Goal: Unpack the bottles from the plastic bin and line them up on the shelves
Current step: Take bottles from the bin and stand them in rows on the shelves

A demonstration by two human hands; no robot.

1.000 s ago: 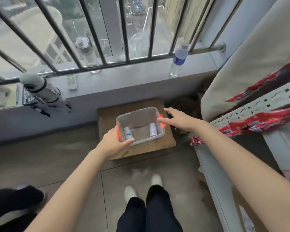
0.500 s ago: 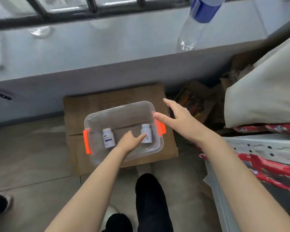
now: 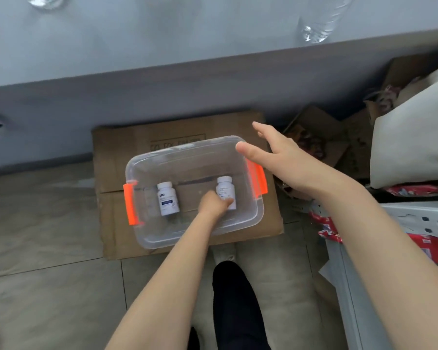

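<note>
Clear plastic bin [image 3: 182, 151], orange latches [image 3: 130, 204], frame centre on flat cardboard [image 3: 127, 147]. Inside lie round white left bottle [image 3: 168, 199], right bottle [image 3: 225, 188]. Left hand [image 3: 213, 203] curled against right bottle, grasp unclear. Right hand [image 3: 286, 162] spread, released, above bin's right end.

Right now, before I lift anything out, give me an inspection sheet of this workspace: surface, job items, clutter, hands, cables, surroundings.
Surface: cardboard flat on tiled floor.
Job's things: clear plastic bin with orange latches on the cardboard; left bottle and right bottle inside, both white.
Clutter: paper scraps right of the bin.
Hands: left hand inside the bin, touching the right bottle, grip unclear; right hand open above the bin's right end.
Cables: nothing seen.
Surroundings: grey ledge beyond, water bottle on it; white shelf frame at right.
</note>
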